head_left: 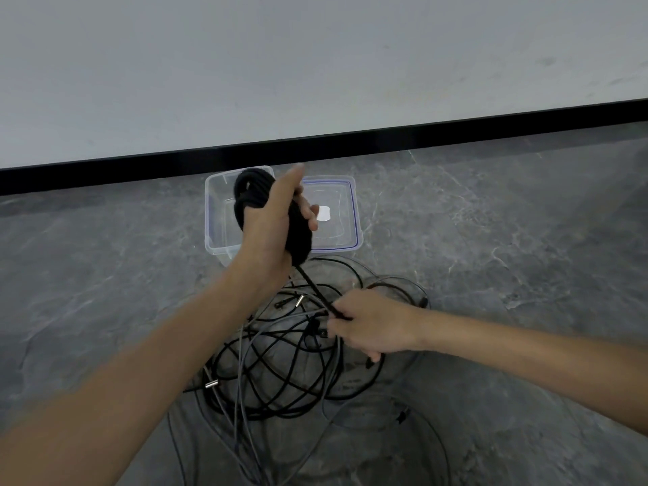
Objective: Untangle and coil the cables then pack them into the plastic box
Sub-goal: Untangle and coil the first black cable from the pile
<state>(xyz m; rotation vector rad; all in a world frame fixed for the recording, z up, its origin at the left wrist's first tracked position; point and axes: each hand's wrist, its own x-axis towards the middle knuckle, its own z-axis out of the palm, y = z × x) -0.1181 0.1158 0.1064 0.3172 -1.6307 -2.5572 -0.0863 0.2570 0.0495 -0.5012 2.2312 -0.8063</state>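
The left hand (271, 226) is holding 1 black coil (250, 191) above the plastic box (214, 219), its grip wrapping fully round the windings. The right hand (368, 327) is pinching the coil's free tail (315, 289) in a narrow grip. The box is standing open on the floor (491, 275), its lid (345, 212) lying just beside it. The tangled pile (280, 373) is lying near the box. Judged progress: 1 cable is nearing completion and is not yet packed; the rest are awaiting untangling, coiling and packing.

where everything sits
box (214, 219) sits by the wall (315, 64); lid (345, 205) just right of it; cable tangle (277, 349) in front, nearer me
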